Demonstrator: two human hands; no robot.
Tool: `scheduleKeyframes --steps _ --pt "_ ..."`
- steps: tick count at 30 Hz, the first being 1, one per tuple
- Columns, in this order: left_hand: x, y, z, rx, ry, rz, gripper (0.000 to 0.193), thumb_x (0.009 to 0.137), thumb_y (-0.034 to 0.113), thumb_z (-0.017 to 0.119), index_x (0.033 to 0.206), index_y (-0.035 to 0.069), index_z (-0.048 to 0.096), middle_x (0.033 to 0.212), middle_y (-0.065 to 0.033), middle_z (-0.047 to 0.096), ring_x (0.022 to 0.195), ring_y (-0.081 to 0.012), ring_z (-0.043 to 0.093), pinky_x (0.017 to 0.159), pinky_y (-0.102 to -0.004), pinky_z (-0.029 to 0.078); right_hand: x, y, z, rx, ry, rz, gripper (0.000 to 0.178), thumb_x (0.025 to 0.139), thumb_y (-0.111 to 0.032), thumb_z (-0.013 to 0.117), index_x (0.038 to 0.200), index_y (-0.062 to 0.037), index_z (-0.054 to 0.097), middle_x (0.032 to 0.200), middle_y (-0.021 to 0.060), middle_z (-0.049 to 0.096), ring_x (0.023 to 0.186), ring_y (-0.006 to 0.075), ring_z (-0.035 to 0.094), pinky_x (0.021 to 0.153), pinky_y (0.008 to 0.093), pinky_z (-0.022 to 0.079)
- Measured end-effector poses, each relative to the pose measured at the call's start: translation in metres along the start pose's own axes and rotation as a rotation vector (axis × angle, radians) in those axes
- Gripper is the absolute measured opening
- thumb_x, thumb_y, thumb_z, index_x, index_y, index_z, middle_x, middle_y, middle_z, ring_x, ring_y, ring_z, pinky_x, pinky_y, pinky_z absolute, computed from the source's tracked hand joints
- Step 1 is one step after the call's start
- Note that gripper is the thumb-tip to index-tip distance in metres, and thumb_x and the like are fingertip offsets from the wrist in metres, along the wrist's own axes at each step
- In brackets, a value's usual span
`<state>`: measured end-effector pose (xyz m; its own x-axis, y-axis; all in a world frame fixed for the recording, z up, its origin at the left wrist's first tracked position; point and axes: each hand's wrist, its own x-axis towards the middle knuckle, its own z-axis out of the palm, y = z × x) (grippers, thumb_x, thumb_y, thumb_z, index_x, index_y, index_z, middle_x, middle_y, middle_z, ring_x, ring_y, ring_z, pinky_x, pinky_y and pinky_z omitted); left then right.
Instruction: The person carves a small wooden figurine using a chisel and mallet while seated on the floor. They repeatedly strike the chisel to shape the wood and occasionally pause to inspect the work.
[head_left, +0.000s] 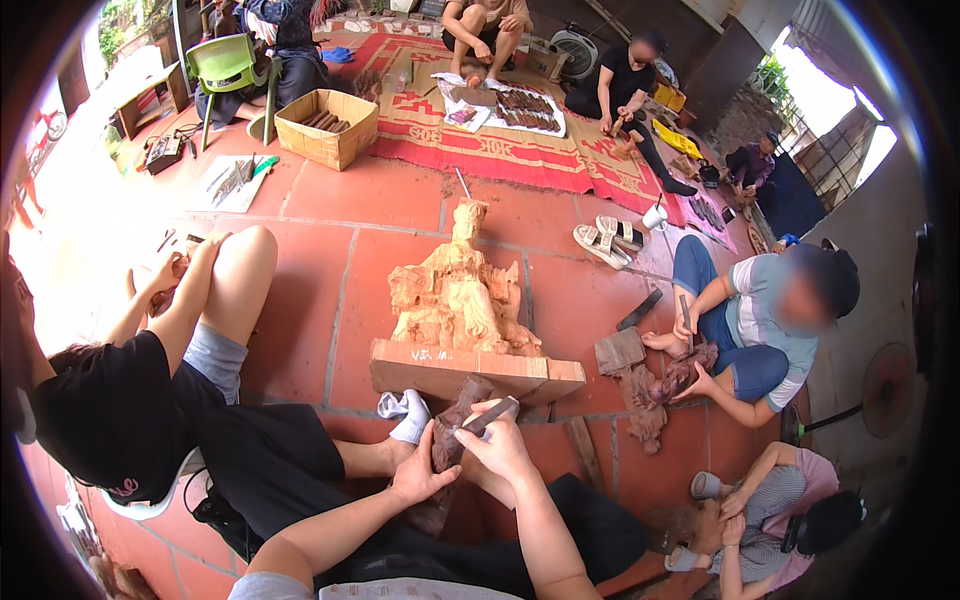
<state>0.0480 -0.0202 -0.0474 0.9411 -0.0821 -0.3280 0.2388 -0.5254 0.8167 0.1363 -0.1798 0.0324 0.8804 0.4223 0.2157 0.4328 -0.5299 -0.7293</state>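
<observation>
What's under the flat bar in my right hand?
Under the flat dark bar in your right hand is the dark reddish carved piece, gripped by your left hand. The bar and your hands cover part of its surface, so what's there can't be seen.

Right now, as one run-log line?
left hand: holding dark carved piece | right hand: holding flat bar over it | ahead: pale carved statue on wooden base

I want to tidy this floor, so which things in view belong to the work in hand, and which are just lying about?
In use:
dark wood carving, held in the left hand
flat dark bar, held in the right hand

Seemingly just lying about:
pair of sandals
white mug
</observation>
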Motion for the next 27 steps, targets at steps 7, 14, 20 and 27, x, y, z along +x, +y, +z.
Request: scheduleKeyframes --steps 7,14,20,27 --pt "0.001 -0.003 0.0 -0.031 0.017 0.01 0.109 0.076 0.052 0.067 0.149 0.01 -0.002 0.117 -0.0288 0.058 0.103 -0.0421 0.06 0.088 -0.0444 0.049 0.015 0.001 -0.003 0.372 -0.011 0.371 0.019 0.083 -0.017 0.072 0.086 0.0004 0.065 0.079 0.0077 0.065 0.073 0.0166 0.063 0.066 0.0298 0.051" --pt "-0.001 0.001 -0.001 -0.016 0.007 0.001 0.108 0.077 0.052 0.067 0.149 0.01 -0.002 0.117 -0.0286 0.059 0.103 -0.0419 0.061 0.088 -0.0445 0.048 -0.001 0.007 0.006 0.056 -0.003 0.066 0.021 0.078 -0.017 0.075 0.085 -0.0004 0.064 0.101 0.0137 0.061 0.097 0.0287 0.058 0.083 0.0383 0.048" --pt "-0.001 0.004 -0.004 -0.031 -0.015 -0.008 0.108 0.076 0.051 0.067 0.149 0.01 -0.002 0.116 -0.0283 0.059 0.102 -0.0415 0.061 0.088 -0.0444 0.049 0.01 -0.006 0.0 0.25 0.033 0.247 0.016 0.079 -0.012 0.073 0.083 -0.0003 0.063 0.078 0.0096 0.062 0.072 0.0205 0.062 0.066 0.0326 0.05" --pt "0.002 -0.005 0.001 -0.053 0.047 0.045 0.109 0.076 0.051 0.069 0.149 0.011 -0.001 0.118 -0.028 0.058 0.104 -0.0409 0.06 0.088 -0.0439 0.049 0.014 -0.009 0.001 0.194 0.017 0.204 0.016 0.08 -0.015 0.072 0.081 -0.0018 0.064 0.076 0.0069 0.061 0.068 0.0173 0.059 0.064 0.0305 0.048"
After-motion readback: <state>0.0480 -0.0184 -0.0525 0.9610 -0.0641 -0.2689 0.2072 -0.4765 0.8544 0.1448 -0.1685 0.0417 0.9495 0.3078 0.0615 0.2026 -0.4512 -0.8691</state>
